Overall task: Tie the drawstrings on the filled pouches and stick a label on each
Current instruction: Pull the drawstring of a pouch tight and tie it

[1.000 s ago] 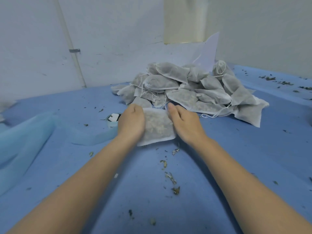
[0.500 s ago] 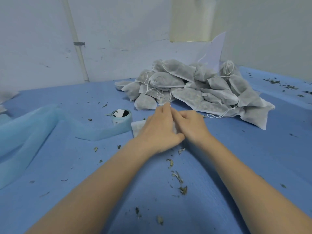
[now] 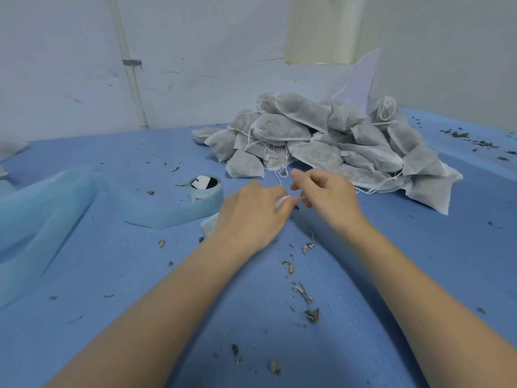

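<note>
Our left hand (image 3: 251, 211) grips the pouch (image 3: 208, 226) top. Our right hand (image 3: 326, 193) pinches its string (image 3: 279, 175). The label roll (image 3: 205, 189) shows marks too small to read.

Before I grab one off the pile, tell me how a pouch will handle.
A pouch will probably feel soft and floppy, since those in the pile sag over each other. Likely light, given the dried-leaf filling. Loose strings may snag neighbours.

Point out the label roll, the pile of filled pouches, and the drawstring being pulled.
label roll (image 3: 205, 189): head view, on its pale blue outer side.
pile of filled pouches (image 3: 321, 141): head view, on a pouch mid-pile.
drawstring (image 3: 279, 179): head view, on the white thread beside the right hand (image 3: 327, 196).
</note>
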A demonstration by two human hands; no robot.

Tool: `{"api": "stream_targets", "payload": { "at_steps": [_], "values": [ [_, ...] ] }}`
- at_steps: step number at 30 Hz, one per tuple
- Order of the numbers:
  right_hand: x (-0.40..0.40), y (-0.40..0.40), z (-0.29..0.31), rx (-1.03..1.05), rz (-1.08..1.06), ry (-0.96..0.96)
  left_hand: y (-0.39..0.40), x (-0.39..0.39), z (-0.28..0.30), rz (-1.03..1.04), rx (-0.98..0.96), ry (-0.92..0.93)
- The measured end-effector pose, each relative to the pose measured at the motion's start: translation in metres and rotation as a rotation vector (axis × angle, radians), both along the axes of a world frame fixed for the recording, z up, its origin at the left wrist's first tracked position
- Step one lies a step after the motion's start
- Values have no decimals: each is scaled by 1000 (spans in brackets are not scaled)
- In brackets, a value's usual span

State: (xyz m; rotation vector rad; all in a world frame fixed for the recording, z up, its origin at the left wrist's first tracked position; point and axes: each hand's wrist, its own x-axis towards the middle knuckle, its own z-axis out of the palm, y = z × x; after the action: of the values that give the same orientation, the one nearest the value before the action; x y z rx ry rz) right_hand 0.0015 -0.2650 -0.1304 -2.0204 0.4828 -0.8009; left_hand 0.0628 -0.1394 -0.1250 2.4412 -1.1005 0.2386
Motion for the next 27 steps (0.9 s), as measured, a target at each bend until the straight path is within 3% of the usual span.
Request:
{"api": "stream_targets", "payload": {
  "at_steps": [5,12,15,17,21,27],
  "values": [
    [5,7,-1,52,23,-48,-4,-6,-1,-195,-70,106],
    [2,1,4,-10,-111,-82,0,-2,-1,-171,-94,25],
    [1,4,7,12,-67,56,2,4,0,-147,-129,93],
    [-2,6,10,155,-10,144,3,6,0,-151,-191,155],
    [-6,3,15,701,244,172,3,5,-1,-176,-381,276],
    [-2,11,12,1193,431,-130,4,5,0,-151,-623,517]
  ]
}}
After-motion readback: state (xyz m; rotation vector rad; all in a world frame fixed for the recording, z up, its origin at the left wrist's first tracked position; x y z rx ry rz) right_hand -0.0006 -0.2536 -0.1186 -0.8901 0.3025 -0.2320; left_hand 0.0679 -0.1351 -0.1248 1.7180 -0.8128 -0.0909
